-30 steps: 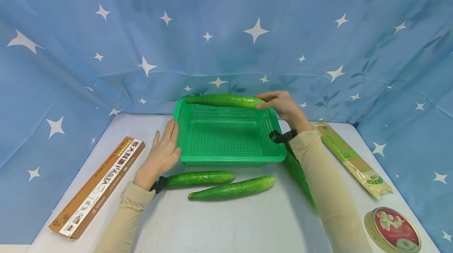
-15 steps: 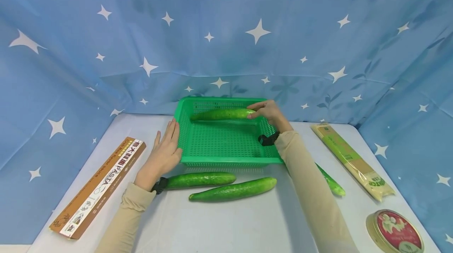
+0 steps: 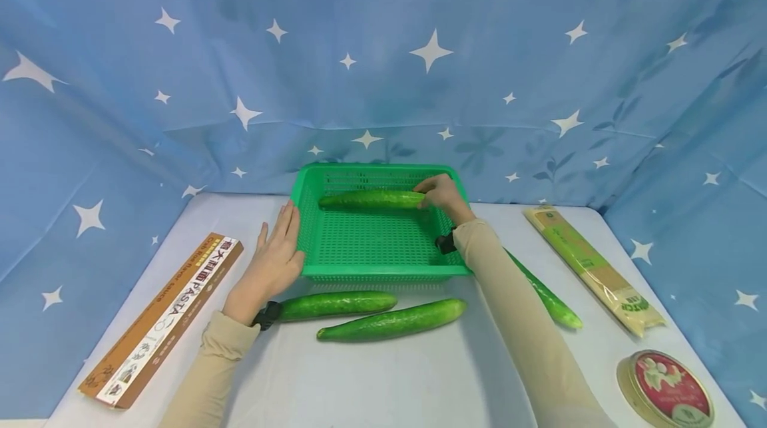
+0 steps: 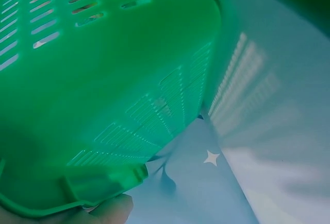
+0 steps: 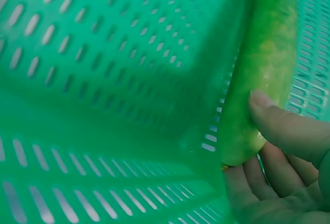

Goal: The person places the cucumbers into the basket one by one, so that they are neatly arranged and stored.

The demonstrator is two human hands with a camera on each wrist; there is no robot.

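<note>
A green plastic basket (image 3: 383, 271) with slotted walls stands at the back of the table. Inside it, along the far wall, lies a cucumber (image 3: 371, 200). My right hand (image 3: 443, 198) holds this cucumber by its right end; in the right wrist view the thumb (image 5: 289, 126) presses on its side and the fingers curl beneath the end. My left hand (image 3: 272, 268) rests against the basket's left side with fingers straight. In the left wrist view, fingertips (image 4: 117, 208) touch the basket rim. Two more cucumbers lie in front of the basket, a left one (image 3: 338, 303) and a lighter one (image 3: 392, 320).
Another cucumber (image 3: 548, 298) lies right of the basket, partly hidden by the right sleeve. Further right are a noodle packet (image 3: 590, 265) and a round red-lidded tin (image 3: 668, 388). A long pasta box (image 3: 164, 321) lies at left. A blue star-patterned curtain (image 3: 371, 48) rises behind.
The right hand has lowered the cucumber from above the basket's far rim down into the basket. The left hand stays at the basket's left side.
</note>
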